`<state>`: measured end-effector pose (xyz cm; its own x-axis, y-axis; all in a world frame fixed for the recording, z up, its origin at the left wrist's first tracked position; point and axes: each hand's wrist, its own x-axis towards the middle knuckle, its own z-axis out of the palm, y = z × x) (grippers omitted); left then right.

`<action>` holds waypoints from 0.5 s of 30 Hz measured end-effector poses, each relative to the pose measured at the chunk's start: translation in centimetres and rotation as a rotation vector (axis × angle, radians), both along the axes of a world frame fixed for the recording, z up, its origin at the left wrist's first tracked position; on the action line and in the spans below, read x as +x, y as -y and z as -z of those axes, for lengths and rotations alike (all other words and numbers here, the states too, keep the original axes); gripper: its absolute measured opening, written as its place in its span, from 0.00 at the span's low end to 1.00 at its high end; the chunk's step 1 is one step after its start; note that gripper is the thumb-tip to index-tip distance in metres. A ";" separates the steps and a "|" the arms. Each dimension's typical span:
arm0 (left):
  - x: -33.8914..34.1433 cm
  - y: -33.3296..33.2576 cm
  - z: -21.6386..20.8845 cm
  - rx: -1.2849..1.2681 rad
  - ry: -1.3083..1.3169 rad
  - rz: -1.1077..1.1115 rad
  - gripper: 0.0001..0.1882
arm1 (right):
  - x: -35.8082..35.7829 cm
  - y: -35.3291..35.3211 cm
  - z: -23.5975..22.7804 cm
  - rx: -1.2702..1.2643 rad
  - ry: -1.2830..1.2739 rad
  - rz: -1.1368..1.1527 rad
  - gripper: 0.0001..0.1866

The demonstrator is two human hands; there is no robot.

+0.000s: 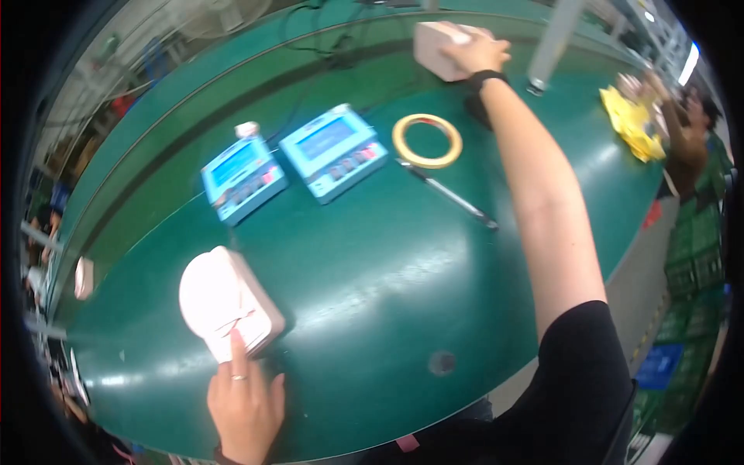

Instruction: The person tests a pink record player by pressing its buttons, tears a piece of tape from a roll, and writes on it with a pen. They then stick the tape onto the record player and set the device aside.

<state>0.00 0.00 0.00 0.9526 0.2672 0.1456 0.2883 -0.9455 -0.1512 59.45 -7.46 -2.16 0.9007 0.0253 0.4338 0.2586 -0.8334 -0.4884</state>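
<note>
On the green table, a pale pink device with a rounded top (221,298) lies at the left. My left hand (246,407) reaches it from the near side, its index finger stretched out onto the device's lower end and its thumb apart. My right arm extends far across the table. At its end my right hand (479,56) grips another pale pink box-shaped thing (434,50) by its right side and top; part of it is hidden behind the fingers.
Two blue meters with screens (244,178) (333,151) stand mid-table. Right of them lie a yellow tape roll (428,141) and a pen (449,195). A metal post (554,46) rises at the back. At right, another person handles yellow material (632,128).
</note>
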 end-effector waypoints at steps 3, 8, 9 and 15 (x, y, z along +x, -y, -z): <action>0.0 0.5 -0.5 -0.039 -0.041 -0.022 0.18 | 1.9 -1.2 1.2 0.052 0.027 -0.006 0.45; -0.2 -0.1 -0.9 -0.110 -0.013 -0.052 0.16 | 4.8 1.4 1.8 -0.021 0.093 -0.353 0.52; 0.0 -0.4 -0.7 -0.105 0.024 -0.009 0.16 | 4.6 2.0 1.3 -0.156 0.088 -0.365 0.53; -2.9 -2.6 -2.0 -0.244 0.135 0.048 0.15 | -9.2 1.1 -4.3 -0.017 0.325 -0.569 0.38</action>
<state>-2.93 2.59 2.02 0.9413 0.2650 0.2089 0.2446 -0.9623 0.1189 50.25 -8.58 2.18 0.5676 0.4686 0.6769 0.7939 -0.5293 -0.2993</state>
